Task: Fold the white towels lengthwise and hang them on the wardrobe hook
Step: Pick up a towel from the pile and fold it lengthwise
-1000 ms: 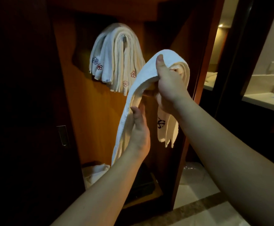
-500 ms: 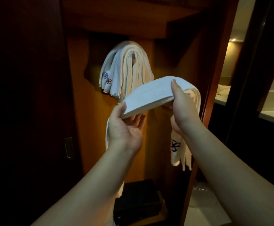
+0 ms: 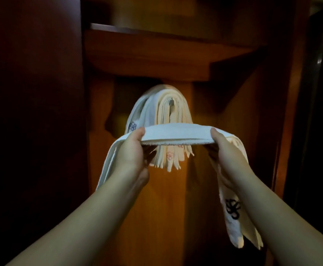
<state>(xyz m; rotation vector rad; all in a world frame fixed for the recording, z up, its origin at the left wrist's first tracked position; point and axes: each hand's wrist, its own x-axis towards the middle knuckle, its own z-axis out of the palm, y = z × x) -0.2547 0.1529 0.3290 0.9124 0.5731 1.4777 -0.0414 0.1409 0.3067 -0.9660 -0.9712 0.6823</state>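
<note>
While both hands, left hand [image 3: 135,150] and right hand [image 3: 224,148], grasp the folded towel [image 3: 178,134], its dark embroidered emblem [image 3: 233,209] is unreadable.

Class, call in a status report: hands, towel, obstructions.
Left hand and right hand both grip folded towel, stretched level. Not yet hung. Hook already loaded with hung towels.

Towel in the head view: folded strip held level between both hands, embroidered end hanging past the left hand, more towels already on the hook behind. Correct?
One thing is off: the head view shows the embroidered end hanging past the right hand, not the left hand. The rest holds: the towel is a folded strip held level between both hands, with more towels already on the hook behind.
</note>
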